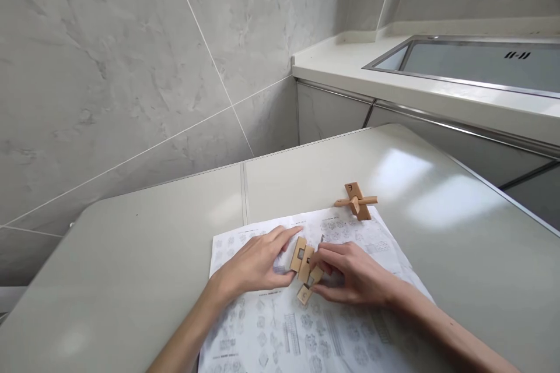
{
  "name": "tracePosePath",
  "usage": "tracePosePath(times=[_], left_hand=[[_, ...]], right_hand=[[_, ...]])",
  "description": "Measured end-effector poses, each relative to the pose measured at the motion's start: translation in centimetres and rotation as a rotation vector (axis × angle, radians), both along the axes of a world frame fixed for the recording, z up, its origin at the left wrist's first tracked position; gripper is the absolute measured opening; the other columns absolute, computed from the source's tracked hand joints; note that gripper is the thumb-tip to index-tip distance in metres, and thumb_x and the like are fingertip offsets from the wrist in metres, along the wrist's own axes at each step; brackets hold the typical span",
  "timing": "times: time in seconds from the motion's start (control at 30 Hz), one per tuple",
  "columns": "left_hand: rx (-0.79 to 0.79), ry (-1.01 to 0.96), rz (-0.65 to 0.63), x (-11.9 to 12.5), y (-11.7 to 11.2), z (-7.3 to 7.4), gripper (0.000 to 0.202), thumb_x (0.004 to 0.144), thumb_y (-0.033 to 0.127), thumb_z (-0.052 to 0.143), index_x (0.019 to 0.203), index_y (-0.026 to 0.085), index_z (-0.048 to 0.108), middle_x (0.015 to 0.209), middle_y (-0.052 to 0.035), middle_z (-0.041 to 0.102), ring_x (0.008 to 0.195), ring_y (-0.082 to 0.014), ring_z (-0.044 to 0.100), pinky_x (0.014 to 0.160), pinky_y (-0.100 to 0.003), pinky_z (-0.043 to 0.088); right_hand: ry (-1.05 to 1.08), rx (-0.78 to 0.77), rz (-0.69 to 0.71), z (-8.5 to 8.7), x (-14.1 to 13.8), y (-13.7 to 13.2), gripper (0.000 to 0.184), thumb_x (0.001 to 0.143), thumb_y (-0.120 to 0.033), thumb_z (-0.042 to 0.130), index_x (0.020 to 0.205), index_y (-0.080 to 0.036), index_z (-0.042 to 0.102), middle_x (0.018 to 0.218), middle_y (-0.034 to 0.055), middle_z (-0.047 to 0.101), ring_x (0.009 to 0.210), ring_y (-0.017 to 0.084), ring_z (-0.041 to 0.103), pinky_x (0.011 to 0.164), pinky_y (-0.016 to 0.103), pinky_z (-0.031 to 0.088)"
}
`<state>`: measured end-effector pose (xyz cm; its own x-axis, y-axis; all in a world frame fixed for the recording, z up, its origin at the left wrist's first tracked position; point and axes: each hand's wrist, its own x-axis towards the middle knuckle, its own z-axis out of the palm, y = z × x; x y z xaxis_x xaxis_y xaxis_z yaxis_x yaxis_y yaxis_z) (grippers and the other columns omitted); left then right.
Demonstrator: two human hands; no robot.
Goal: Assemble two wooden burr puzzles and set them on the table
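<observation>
Several notched wooden puzzle pieces lie close together on a printed paper sheet (pixel 262 317). My left hand (pixel 258 259) rests to their left, its thumb and fingers spread apart. Its thumb tip is by the leftmost piece (pixel 298 253), which has a square cut-out. Beside that one lies a second notched piece (pixel 305 265). My right hand (pixel 350 274) has its fingers curled at the right of the group, pinching a wooden puzzle piece (pixel 305 294) that is marked on its near end. My right fingers hide part of the pieces.
Beyond the right hand, a cross-shaped group of interlocked wooden pieces (pixel 363 210) sits at the sheet's far edge. The pale table (pixel 153 268) has a seam across it. Behind are a grey tiled wall (pixel 131 70) and a counter with a sink (pixel 464 61).
</observation>
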<state>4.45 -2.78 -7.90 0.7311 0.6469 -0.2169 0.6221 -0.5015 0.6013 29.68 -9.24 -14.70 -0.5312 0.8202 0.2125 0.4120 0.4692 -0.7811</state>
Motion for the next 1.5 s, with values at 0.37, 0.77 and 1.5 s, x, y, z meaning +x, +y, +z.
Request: tracePosePath(times=[0.37,0.77,1.5], left_hand=[[-0.304,-0.269,0.228,-1.8,0.8,-1.6,0.064,0.081,0.028,0.082,0.14,0.027,0.059,0.082,0.0049,0.056,0.074,-0.0149,0.056,0.071,-0.027,0.05],[-0.408,-0.476,0.331,-0.4,-1.9,-2.6,0.063,0.079,0.029,0.087,0.134,0.027,0.056,0.086,0.0031,0.062,0.078,-0.016,0.063,0.075,-0.03,0.052],[-0.491,-0.493,0.271,-0.6,-1.9,-3.5,0.065,0.075,0.017,0.089,0.132,0.03,0.061,0.106,0.0006,0.07,0.08,-0.0135,0.062,0.075,-0.028,0.051]], right_hand=[[0.065,-0.224,0.036,0.8,1.6,0.9,0.014,0.097,-0.038,0.08,0.104,-0.026,0.08,0.079,0.0001,0.066,0.063,0.015,0.054,0.059,0.028,0.039],[0.365,-0.23,-0.214,0.3,0.2,-0.2,0.019,0.102,-0.043,0.075,0.11,-0.026,0.075,0.079,0.0039,0.072,0.063,0.019,0.061,0.057,0.031,0.047],[0.091,0.118,-0.304,-0.7,-1.5,-0.9,0.022,0.107,-0.015,0.056,0.124,-0.028,0.061,0.082,-0.0022,0.07,0.057,0.013,0.065,0.055,0.025,0.05]])
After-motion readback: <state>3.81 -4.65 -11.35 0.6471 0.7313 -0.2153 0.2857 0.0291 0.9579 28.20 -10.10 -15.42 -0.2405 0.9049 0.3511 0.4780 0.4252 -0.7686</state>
